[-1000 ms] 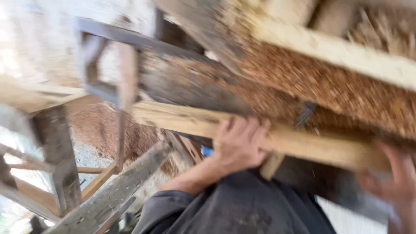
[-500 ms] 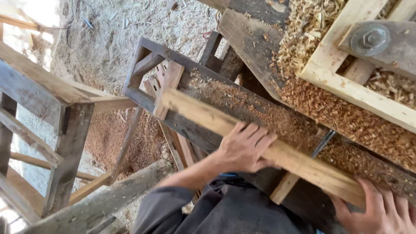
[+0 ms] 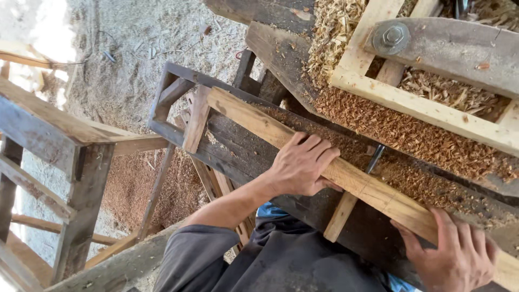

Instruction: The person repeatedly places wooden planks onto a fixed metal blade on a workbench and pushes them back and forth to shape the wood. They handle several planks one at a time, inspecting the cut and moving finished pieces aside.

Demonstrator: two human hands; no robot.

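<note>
A long pale wooden plank point(image 3: 254, 120) lies slantwise across a dark, sawdust-covered workbench point(image 3: 238, 157). My left hand point(image 3: 300, 165) presses flat on the plank near its middle, fingers wrapped over its far edge. Lower right, my right hand point(image 3: 451, 254) grips the same plank near its near end, fingers spread over the top. A short wooden stick point(image 3: 341, 215) pokes out from under the plank between my hands.
A pale wooden frame point(image 3: 416, 105) filled with wood shavings sits at the upper right, under a grey beam with a large bolt point(image 3: 393, 36). A weathered wooden stand point(image 3: 59, 140) is at the left. Sawdust covers the ground point(image 3: 135, 59).
The view has steadied and swung left and down. Both hands stay on the plank, which has slid a little further out to the upper left.
</note>
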